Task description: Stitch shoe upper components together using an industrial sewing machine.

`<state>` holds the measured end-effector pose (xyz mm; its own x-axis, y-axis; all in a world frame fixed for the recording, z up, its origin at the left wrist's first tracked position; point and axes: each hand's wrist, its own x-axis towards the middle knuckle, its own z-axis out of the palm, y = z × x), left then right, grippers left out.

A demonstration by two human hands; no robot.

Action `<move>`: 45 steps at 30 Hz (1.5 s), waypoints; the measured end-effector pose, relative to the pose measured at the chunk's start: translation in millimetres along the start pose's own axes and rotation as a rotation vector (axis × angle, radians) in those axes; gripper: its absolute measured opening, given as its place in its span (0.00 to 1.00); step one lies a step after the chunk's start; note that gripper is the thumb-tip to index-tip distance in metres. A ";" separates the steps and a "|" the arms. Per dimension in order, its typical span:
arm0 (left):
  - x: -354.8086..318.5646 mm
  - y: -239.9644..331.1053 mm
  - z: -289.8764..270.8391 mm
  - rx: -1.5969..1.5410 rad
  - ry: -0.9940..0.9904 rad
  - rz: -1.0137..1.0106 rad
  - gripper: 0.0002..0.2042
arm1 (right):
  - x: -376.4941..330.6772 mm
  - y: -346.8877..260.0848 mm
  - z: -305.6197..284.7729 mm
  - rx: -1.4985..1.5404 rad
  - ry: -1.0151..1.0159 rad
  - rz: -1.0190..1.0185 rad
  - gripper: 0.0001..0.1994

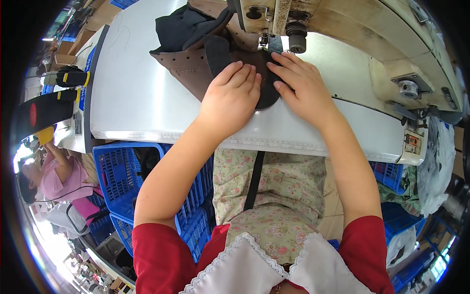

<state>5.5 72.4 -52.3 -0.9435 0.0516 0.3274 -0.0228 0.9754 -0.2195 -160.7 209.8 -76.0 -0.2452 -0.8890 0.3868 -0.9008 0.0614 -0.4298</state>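
Observation:
A brown leather shoe upper (188,73) with punched holes and a black lining (183,29) lies on the white table under a sewing machine (342,22). Its dark rounded end reaches toward me, below the presser foot (264,42). My left hand (227,103) rests flat on this end, fingers stretched out side by side. On the other side, my right hand (306,88) lies with fingers apart, its fingertips on the leather's right edge close to the foot. Both palms hide part of the upper.
The white table (132,98) has a ruled strip along its front edge. Blue plastic baskets (115,171) stand below at the left, and another blue basket (389,176) at the right. A person in pink (66,179) is at the far left. Clear plastic sheeting (435,166) hangs at right.

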 end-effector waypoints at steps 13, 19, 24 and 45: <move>6.9 -15.5 5.8 -0.029 0.026 0.016 0.26 | 6.6 2.6 6.6 -0.034 0.024 -0.001 0.17; 11.2 -24.2 10.6 -0.042 0.030 0.012 0.27 | 10.0 3.2 10.8 -0.077 0.040 -0.002 0.18; 11.4 -30.9 12.0 -0.087 0.069 0.036 0.27 | 9.8 0.5 14.4 -0.118 0.064 0.001 0.18; 13.3 -32.4 9.3 -0.090 0.025 0.031 0.28 | 6.6 -7.2 15.5 -0.191 0.123 0.009 0.17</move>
<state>-9.4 39.4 -49.4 -0.9347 0.0867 0.3447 0.0376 0.9884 -0.1468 -150.3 196.4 -83.0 -0.2849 -0.8269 0.4849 -0.9470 0.1645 -0.2761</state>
